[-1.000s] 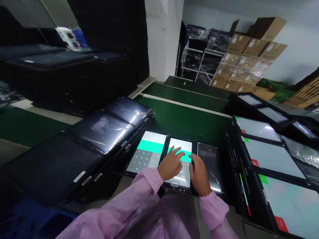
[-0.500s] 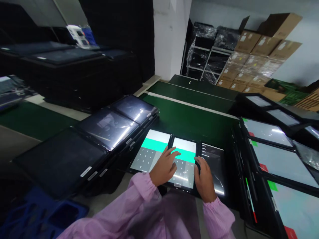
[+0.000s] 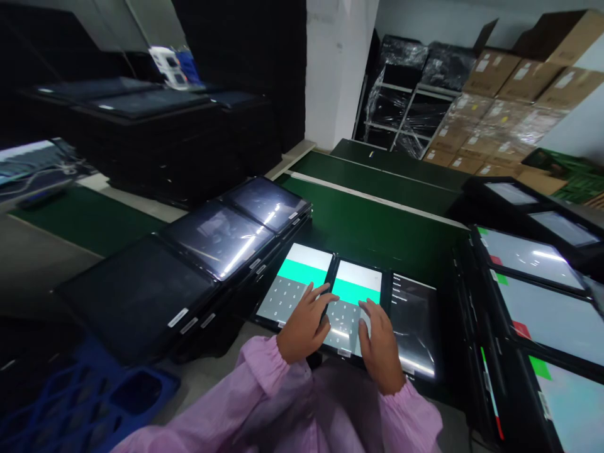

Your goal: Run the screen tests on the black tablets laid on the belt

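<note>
Three tablets lie side by side on the green belt in front of me. The left tablet and the middle tablet each show a white and green band above a grey keypad. The right tablet shows a dark screen with small white text. My left hand rests over the gap between the left and middle tablets, fingers apart and touching the screens. My right hand hovers over the lower right of the middle tablet, fingers spread. Both hands hold nothing. Pink sleeves cover my arms.
Stacks of dark tablets line the left. Lit tablets with green and red corner marks stand in a row on the right. A blue crate sits low left. Cardboard boxes and wrapped racks stand behind the green belt.
My left hand slid down and left toward the seam between two tablets. My right hand moved from the middle tablet's right edge onto its screen. The right tablet now shows text. My view shifted left.
</note>
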`<state>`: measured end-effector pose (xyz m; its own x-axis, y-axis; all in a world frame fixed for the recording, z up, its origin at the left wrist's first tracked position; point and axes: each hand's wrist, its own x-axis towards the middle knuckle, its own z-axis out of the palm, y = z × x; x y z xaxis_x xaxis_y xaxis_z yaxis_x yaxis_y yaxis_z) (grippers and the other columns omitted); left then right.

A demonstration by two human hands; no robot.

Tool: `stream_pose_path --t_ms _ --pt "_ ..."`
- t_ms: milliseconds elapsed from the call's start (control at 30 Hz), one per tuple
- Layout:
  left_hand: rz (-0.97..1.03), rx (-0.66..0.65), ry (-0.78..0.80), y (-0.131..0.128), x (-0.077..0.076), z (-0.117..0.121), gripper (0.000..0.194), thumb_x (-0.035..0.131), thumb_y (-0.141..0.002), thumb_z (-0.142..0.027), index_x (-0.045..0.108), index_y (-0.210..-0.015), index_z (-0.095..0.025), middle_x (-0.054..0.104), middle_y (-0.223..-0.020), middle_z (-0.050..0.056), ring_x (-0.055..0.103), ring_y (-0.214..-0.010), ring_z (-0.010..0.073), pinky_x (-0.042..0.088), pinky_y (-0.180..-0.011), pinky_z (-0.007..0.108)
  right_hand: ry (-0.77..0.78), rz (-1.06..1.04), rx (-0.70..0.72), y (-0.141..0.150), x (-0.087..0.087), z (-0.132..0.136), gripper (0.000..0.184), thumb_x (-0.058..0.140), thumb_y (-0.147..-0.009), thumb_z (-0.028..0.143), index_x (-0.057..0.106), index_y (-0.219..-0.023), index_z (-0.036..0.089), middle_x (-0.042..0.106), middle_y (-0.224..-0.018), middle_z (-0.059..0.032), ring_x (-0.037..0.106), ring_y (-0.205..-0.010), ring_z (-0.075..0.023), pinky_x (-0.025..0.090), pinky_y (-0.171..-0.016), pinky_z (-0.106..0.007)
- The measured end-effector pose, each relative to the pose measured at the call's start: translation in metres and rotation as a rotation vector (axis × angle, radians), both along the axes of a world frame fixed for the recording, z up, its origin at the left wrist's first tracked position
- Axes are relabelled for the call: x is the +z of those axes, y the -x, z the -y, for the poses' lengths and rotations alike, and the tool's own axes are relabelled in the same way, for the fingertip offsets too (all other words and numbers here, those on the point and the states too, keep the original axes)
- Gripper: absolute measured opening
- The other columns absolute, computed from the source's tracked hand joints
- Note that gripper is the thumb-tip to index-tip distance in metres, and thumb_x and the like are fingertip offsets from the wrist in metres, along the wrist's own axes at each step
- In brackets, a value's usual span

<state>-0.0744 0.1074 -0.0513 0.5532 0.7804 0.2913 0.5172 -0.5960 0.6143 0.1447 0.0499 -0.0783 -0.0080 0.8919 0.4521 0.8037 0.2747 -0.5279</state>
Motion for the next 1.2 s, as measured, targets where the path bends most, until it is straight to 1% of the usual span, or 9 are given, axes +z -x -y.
stream_pose_path --t_ms 100,200,333,467,600,767,867,1000,1200 --pt "0.001 -0.001 -0.002 -0.001 0.0 0.002 0.064 0.045 -0.088 -0.004 0.044 -0.149 -0.024 0.062 -0.143 0.009 0.037 -0.155 0.0303 0.021 -0.132 0.068 -0.009 -0.016 -0.106 -0.022 0.001 0.004 0.036 0.041 -0.11 0.031 0.058 -0.141 0.022 0.063 -0.139 -0.0137 0.057 -0.133 -0.0312 0.051 -0.11 -0.058" --pt "-0.002 -0.002 0.004 -0.001 -0.001 0.004 0.065 0.044 -0.089 -0.004 0.042 -0.151 -0.024 0.061 -0.144 0.01 0.038 -0.155 0.0298 0.022 -0.131 0.069 -0.012 -0.019 -0.159 -0.037 0.0 0.008 0.035 0.042 -0.109 0.032 0.06 -0.137 0.022 0.064 -0.136 -0.0129 0.058 -0.131 -0.0318 0.05 -0.11 -0.059" --pt "-0.006 0.005 0.004 0.0 -0.001 0.005 0.068 0.045 -0.088 -0.003 0.042 -0.153 -0.025 0.062 -0.144 0.009 0.039 -0.154 0.0305 0.023 -0.131 0.069 -0.006 -0.042 -0.134 -0.036 -0.003 0.017 0.031 0.044 -0.109 0.031 0.062 -0.134 0.024 0.066 -0.134 -0.0112 0.059 -0.13 -0.0305 0.046 -0.114 -0.06" --pt "-0.005 -0.005 0.001 -0.005 0.0 0.004 0.066 0.046 -0.089 -0.004 0.044 -0.151 -0.025 0.063 -0.142 0.01 0.04 -0.153 0.0305 0.025 -0.131 0.067 0.053 -0.017 -0.071 -0.028 -0.004 0.024 0.031 0.043 -0.109 0.029 0.061 -0.135 0.025 0.064 -0.138 -0.0113 0.057 -0.133 -0.0306 0.046 -0.115 -0.06" --pt "-0.026 -0.056 -0.002 -0.025 0.001 -0.002 0.059 0.047 -0.088 -0.005 0.048 -0.144 -0.022 0.064 -0.141 0.01 0.04 -0.153 0.0314 0.025 -0.131 0.067 -0.005 -0.013 -0.116 -0.032 -0.004 0.019 0.033 0.044 -0.11 0.03 0.058 -0.139 0.024 0.063 -0.139 -0.0126 0.057 -0.133 -0.031 0.048 -0.113 -0.061" --pt "-0.106 -0.164 -0.04 -0.062 -0.001 -0.018 0.057 0.05 -0.086 -0.006 0.049 -0.143 -0.018 0.064 -0.141 0.012 0.035 -0.156 0.0328 0.024 -0.133 0.063 -0.083 0.029 -0.131 -0.039 -0.006 0.002 0.032 0.044 -0.109 0.028 0.057 -0.138 0.022 0.065 -0.135 -0.013 0.06 -0.128 -0.0297 0.054 -0.106 -0.055" --pt "-0.164 -0.2 -0.079 -0.074 -0.001 -0.025 0.055 0.049 -0.086 -0.006 0.052 -0.14 -0.016 0.067 -0.135 0.013 0.035 -0.156 0.0336 0.023 -0.132 0.064 -0.108 0.034 -0.146 -0.037 -0.008 -0.007 0.033 0.043 -0.109 0.026 0.056 -0.139 0.021 0.065 -0.135 -0.0132 0.06 -0.128 -0.0299 0.054 -0.106 -0.055" --pt "-0.121 -0.178 -0.106 -0.066 0.003 -0.026 0.053 0.048 -0.088 -0.006 0.052 -0.14 -0.019 0.066 -0.136 0.012 0.035 -0.157 0.0311 0.023 -0.132 0.064 -0.066 0.059 -0.124 -0.034 -0.009 -0.012 0.032 0.041 -0.107 0.023 0.059 -0.134 0.019 0.065 -0.132 -0.0153 0.061 -0.125 -0.0321 0.054 -0.104 -0.058" --pt "-0.044 -0.057 -0.041 -0.024 0.006 -0.015 0.057 0.045 -0.088 -0.003 0.05 -0.141 -0.022 0.066 -0.136 0.011 0.036 -0.155 0.0291 0.023 -0.131 0.067 -0.079 0.016 -0.137 -0.031 -0.001 0.001 0.033 0.042 -0.109 0.026 0.056 -0.139 0.022 0.063 -0.136 -0.0136 0.058 -0.13 -0.031 0.052 -0.108 -0.057"
